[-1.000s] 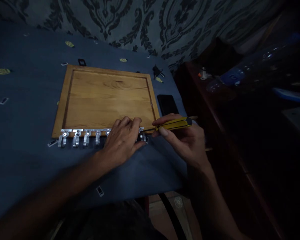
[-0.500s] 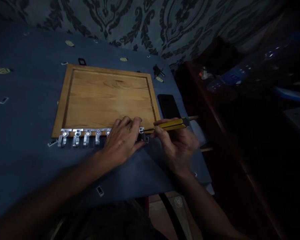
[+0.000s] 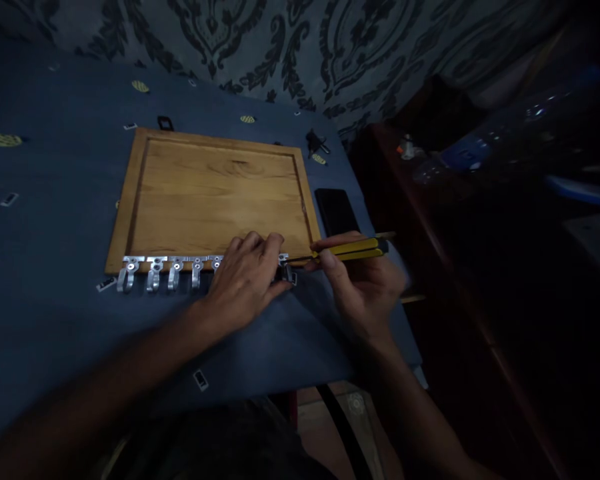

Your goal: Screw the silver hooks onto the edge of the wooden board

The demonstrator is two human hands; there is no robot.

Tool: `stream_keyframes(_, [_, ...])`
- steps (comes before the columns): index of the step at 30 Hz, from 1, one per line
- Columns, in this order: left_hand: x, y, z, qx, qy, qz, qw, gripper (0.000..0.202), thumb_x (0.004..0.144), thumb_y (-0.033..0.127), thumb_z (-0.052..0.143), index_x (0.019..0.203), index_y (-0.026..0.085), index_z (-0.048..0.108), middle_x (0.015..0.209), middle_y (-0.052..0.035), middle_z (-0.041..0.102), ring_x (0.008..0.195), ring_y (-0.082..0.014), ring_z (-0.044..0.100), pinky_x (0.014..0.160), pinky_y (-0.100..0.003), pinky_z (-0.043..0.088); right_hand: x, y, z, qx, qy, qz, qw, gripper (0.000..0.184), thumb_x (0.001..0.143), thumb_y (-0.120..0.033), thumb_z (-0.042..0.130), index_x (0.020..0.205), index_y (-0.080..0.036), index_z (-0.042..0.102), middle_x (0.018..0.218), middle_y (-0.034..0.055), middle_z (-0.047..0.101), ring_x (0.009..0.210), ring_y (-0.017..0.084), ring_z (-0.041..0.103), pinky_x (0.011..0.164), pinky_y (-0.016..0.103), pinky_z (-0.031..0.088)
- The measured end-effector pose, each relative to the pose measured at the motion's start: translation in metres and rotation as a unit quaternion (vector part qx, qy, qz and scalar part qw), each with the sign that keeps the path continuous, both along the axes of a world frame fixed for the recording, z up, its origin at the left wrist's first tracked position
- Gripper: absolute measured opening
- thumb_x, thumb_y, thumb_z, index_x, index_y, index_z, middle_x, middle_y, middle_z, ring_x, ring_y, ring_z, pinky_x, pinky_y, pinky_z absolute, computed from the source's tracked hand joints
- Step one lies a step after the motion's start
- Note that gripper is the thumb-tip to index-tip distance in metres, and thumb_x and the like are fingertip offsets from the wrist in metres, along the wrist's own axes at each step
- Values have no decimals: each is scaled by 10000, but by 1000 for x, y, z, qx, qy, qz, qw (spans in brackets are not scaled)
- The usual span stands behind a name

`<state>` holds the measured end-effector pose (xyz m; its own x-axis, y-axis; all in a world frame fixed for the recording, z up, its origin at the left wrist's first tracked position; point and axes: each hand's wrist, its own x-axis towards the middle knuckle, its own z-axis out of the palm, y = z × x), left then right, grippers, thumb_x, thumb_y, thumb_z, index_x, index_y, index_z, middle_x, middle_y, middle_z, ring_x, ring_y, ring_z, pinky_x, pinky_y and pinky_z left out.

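A wooden board (image 3: 215, 193) lies on a blue cloth. Along its near edge runs a metal hook rail (image 3: 173, 270) with several hooks. My left hand (image 3: 247, 280) lies on the right part of the rail, fingers curled down over it. My right hand (image 3: 363, 283) grips a yellow and black screwdriver (image 3: 347, 249). The screwdriver lies almost level, its tip at the rail's right end by my left fingertips.
A black phone (image 3: 335, 210) lies right of the board. Small dark items (image 3: 316, 143) and patterned spots dot the blue cloth (image 3: 55, 200). The table edge runs close at the right, with a dark wooden ledge (image 3: 430, 200) and a plastic bottle (image 3: 480, 150) beyond.
My right hand has shifted and turned about the screwdriver handle, while the tip stays at the rail's right end. My left hand has not moved.
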<state>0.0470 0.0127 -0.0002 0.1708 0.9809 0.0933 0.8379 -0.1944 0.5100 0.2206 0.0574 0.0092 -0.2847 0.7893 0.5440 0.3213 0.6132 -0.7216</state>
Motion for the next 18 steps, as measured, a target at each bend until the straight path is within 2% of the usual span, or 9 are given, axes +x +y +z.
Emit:
stream_keyframes(5, [-1,0,-1,-6,-6,-1,1000,439,868,293,753,1173,182,458,1039,-65,644,1095,-289,576,922,-418,450,3,-1,0,42,64,-31,997,90,955,-288,625,965,-239,700,797,-4,730,679,163,707,654,351,573])
stream_keyframes(9, [-1,0,-1,-7,-6,0,1000,450,870,302,753,1184,187,453,1040,-61,643,1098,-291,573,916,-418,452,4,-2,-2,27,39,-33,998,99,946,-263,642,881,-233,710,775,-14,726,691,149,708,662,325,555])
stream_keyframes(13, [0,0,-1,5,-2,0,1000,433,869,302,754,1166,196,457,1023,-52,649,1087,-289,580,903,-411,454,4,-3,-4,-9,25,-21,999,93,952,-275,638,911,-234,710,794,-14,734,714,146,710,693,324,553])
stream_keyframes(18, [1,1,0,-2,1,1,1000,430,856,293,762,1151,198,465,1026,-58,655,1085,-294,583,902,-417,456,4,-1,-7,-15,13,-26,999,75,946,-279,648,928,-240,710,796,-11,729,744,157,715,711,331,543])
